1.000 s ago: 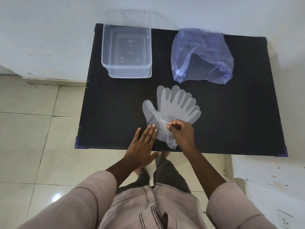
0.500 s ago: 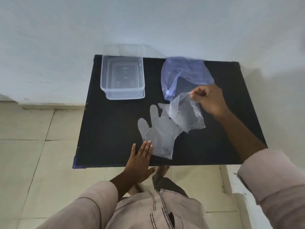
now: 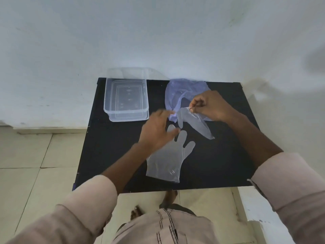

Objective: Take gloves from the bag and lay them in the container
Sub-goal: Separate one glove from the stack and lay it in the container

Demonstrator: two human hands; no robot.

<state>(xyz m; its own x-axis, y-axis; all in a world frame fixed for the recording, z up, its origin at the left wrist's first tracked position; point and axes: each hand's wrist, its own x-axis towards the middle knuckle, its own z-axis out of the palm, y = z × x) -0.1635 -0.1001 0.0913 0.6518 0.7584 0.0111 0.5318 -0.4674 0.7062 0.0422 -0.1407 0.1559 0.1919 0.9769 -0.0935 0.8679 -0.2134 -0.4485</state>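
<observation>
So there's a black rectangular tabletop (image 3: 109,155) pushed against a pale whitish wall (image 3: 158,32), cream floor tiles (image 3: 35,164) underneath. The right hand (image 3: 210,105) pinches a thin clear plastic glove (image 3: 197,123) just in front of the bluish plastic bag (image 3: 182,89). The left hand (image 3: 156,132) hovers blurred, fingers loosely spread, over another clear glove lying flat (image 3: 168,159). The clear rectangular plastic container (image 3: 125,98) sits far-left by the wall.

Clear container (image 3: 126,100) sits empty, left of the violet bag (image 3: 177,92). One clear glove (image 3: 169,159) lies flat near the bag; another glove (image 3: 197,123) hangs lifted just before it.
</observation>
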